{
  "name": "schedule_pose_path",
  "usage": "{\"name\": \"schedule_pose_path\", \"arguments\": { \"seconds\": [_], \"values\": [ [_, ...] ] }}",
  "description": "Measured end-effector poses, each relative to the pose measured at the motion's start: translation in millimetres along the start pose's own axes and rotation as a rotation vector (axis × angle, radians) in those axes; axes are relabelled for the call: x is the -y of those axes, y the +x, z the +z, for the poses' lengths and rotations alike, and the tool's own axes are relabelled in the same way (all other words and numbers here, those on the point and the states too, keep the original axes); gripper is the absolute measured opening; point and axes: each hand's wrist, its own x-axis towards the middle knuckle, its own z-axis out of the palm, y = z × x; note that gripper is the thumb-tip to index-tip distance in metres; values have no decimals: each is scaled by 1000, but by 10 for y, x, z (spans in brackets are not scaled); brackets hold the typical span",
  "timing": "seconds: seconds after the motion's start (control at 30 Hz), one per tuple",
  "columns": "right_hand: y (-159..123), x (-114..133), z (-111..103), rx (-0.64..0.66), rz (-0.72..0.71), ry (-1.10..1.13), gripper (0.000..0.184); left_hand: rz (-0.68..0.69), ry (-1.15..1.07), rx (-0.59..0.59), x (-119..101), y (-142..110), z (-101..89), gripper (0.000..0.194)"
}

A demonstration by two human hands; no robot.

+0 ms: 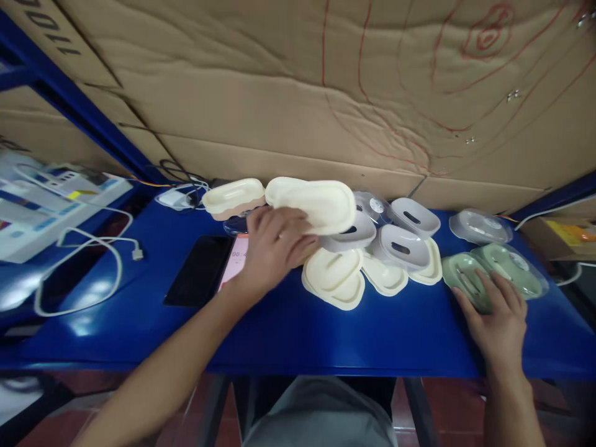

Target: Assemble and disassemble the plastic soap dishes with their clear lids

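My left hand (279,245) pinches the near edge of cream oval trays (326,205), which look stacked and are raised over the pile. Below them, more cream trays (333,273) lie overlapping on the table. Grey soap dishes with a slot (404,247) rest just right of these. At the right, my right hand (500,316) has its fingers curled over a green soap dish (465,276); its fingertips are partly hidden. Touching that dish is another green soap dish under a clear cover (512,267). A cream-and-pink dish (235,197) stands left of the raised trays.
A black phone or tablet (200,270) and a pink-screened phone (235,261) lie by my left forearm. White cables (118,267) and power strips (60,217) occupy the left side. A clear-covered dish (479,226) sits at the back right. Cardboard (261,118) walls the blue table's (372,341) rear.
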Motion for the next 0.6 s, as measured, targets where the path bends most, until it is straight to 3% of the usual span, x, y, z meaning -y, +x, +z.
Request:
{"name": "schedule_pose_path", "arguments": {
  "seconds": [0.1,0.2,0.43,0.6],
  "values": [
    [-13,-19,-3,-31,14,22,64,-159,-38,17,267,16,21,12],
    [-11,1,-21,-60,42,37,62,-183,-138,10,367,47,122,16],
    [20,121,-113,-131,153,99,55,-83,-100,73,350,204,437,20],
    [28,163,-226,-291,184,135,55,-77,-20,33,219,182,270,22]
  ]
}}
